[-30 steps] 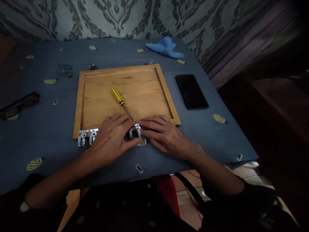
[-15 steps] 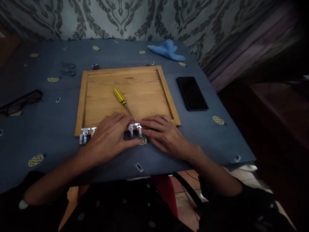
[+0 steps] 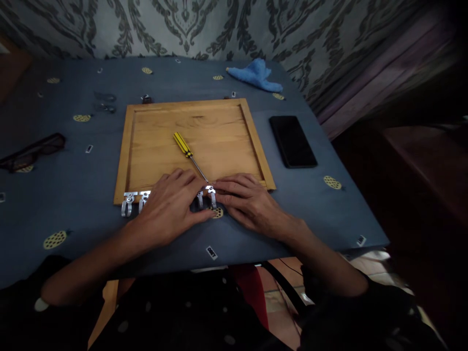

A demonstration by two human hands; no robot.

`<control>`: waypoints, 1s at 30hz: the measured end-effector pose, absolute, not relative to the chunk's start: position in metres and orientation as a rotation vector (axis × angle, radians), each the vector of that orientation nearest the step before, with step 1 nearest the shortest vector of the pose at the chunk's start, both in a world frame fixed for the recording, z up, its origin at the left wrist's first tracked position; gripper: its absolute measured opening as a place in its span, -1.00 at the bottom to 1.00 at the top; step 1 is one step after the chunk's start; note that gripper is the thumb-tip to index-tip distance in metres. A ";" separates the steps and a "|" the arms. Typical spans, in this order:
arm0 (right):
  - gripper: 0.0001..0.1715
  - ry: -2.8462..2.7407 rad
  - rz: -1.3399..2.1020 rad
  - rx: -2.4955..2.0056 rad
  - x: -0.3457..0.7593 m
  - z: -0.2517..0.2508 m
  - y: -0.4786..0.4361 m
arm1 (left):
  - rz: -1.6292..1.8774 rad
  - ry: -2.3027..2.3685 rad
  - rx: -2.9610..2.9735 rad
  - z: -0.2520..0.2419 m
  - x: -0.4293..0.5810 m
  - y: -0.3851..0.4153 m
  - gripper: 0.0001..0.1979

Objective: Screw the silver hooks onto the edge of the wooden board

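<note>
View from the person's head, looking down at a blue-covered table [image 3: 329,214]. A square wooden board [image 3: 219,131] with a raised rim lies flat in the middle. Along its near edge runs a row of small metal hooks [image 3: 126,204], its long axis left to right, with the curved ends pointing toward the person. Two hooks show at the board's left corner and two more in the gap between the hands; the stretch between is hidden. The left hand [image 3: 170,207] lies palm down over the middle of the row, fingers loosely extended and wrapped around nothing. The right hand [image 3: 248,202] lies flat as well, just to the right, its fingertips touching the rightmost visible hook (whether they pinch it cannot be told). A yellow-handled screwdriver [image 3: 188,155] lies loose on the board, handle far and left, tip near and right, ending just beside the fingertips of both hands. A black phone [image 3: 292,141] lies right of the board, a blue cloth [image 3: 256,75] at the far edge, and dark glasses [image 3: 32,152] far left.
</note>
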State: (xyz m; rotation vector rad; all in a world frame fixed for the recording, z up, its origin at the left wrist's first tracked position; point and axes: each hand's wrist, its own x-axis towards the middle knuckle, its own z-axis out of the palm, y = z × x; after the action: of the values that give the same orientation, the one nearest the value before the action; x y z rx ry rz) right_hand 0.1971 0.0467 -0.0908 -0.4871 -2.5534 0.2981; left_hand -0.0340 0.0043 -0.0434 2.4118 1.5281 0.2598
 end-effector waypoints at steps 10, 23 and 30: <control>-0.65 -2.562 0.364 -0.487 0.198 -0.091 0.048 | 0.327 1.519 2.421 -0.047 -0.031 0.006 -0.60; -0.61 -2.516 0.518 -0.495 0.200 -0.095 0.049 | 0.344 1.504 2.349 -0.045 -0.029 0.009 -0.66; -0.59 -2.211 0.819 -0.687 0.200 -0.082 0.070 | 0.304 1.510 2.288 -0.043 -0.027 0.009 -0.63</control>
State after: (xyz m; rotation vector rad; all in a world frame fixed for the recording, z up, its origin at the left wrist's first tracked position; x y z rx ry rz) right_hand 0.2002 0.0703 -0.0825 -0.6869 -2.2115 0.8190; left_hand -0.0274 0.0094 -0.0425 2.2878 1.5095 0.3038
